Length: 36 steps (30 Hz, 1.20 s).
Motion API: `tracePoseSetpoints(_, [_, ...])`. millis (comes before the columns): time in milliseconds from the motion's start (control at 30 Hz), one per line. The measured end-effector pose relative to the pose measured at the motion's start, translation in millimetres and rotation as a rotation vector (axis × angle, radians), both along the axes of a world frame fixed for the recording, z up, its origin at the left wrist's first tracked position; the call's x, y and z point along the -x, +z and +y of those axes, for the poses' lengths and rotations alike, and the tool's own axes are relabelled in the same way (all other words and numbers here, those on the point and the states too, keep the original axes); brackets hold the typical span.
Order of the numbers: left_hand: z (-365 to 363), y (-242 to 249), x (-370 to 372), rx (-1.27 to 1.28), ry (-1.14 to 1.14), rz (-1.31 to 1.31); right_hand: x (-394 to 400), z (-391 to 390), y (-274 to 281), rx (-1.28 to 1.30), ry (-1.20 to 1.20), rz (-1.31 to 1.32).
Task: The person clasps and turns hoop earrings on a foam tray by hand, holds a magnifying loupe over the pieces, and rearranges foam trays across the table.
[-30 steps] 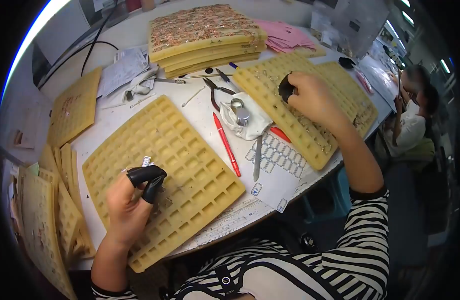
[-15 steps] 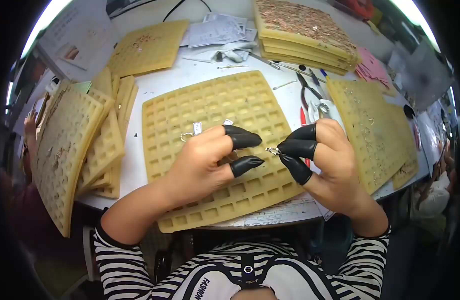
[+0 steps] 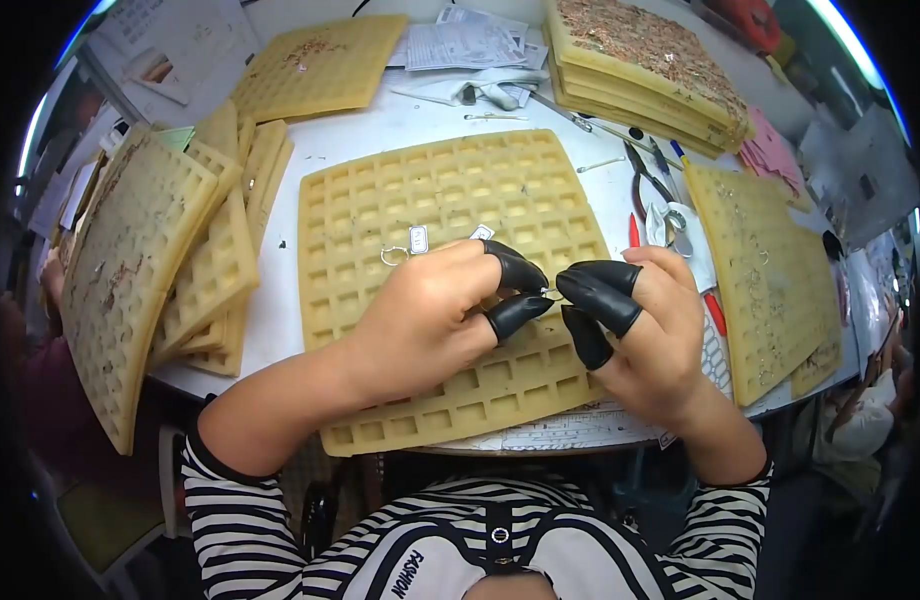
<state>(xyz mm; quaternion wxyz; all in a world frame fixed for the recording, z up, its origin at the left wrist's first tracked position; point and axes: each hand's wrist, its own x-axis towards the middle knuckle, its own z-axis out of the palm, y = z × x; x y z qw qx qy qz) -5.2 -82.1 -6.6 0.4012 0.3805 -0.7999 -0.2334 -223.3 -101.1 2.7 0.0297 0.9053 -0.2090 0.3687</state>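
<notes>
My left hand (image 3: 430,305) wears black finger cots on thumb and forefinger, which pinch a tiny silver piece of jewellery (image 3: 551,293), mostly hidden by the fingertips. My right hand (image 3: 650,320), also in black cots, is right beside that piece; its fingertips are close to it, with the thumb a little apart below. Under both hands lies a yellow tray of square pockets (image 3: 460,160). On it, just beyond my left hand, rest a silver ring (image 3: 393,256) and a small white tag (image 3: 418,238). Another white tag (image 3: 482,232) shows behind the left fingers.
More yellow trays lean at the left (image 3: 140,270). A tray of small silver pieces (image 3: 760,260) lies at the right. A tray stack (image 3: 650,100) bears coppery bits at the back. Pliers (image 3: 645,180), a red pen (image 3: 715,312) and papers (image 3: 470,45) lie around.
My left fingertips have closed together and reached the small silver piece that my right fingertips held. My right thumb has drawn a little apart from its fingers. The view has shifted slightly.
</notes>
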Motion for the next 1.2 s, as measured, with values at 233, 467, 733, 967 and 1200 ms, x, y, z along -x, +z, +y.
tracePoseSetpoints(233, [1.1, 4.7, -0.7, -0.376, -0.11, 0.113, 2.9, -6.4, 0.1, 0.071, 0.043, 0.042])
tracePoseSetpoints(467, [-0.8, 1.1, 0.7, -0.22, -0.012, 0.085, 0.8, -6.9, -0.3, -0.316, -0.052, -0.101])
tracePoseSetpoints(733, [-1.1, 3.6, -1.0, -0.076, -0.006, 0.067, -2.7, -3.8, -5.2, -0.582, -0.036, -0.095])
tracePoseSetpoints(967, [-2.0, 0.5, 0.1, -0.001, -0.004, 0.052, -2.5, -3.6, -6.3, -0.467, -0.056, -0.065])
tracePoseSetpoints(1200, [-1.5, -0.1, -0.5, 0.002, 0.009, 0.022, -1.9, -4.2, -6.9, -0.336, -0.043, -0.072])
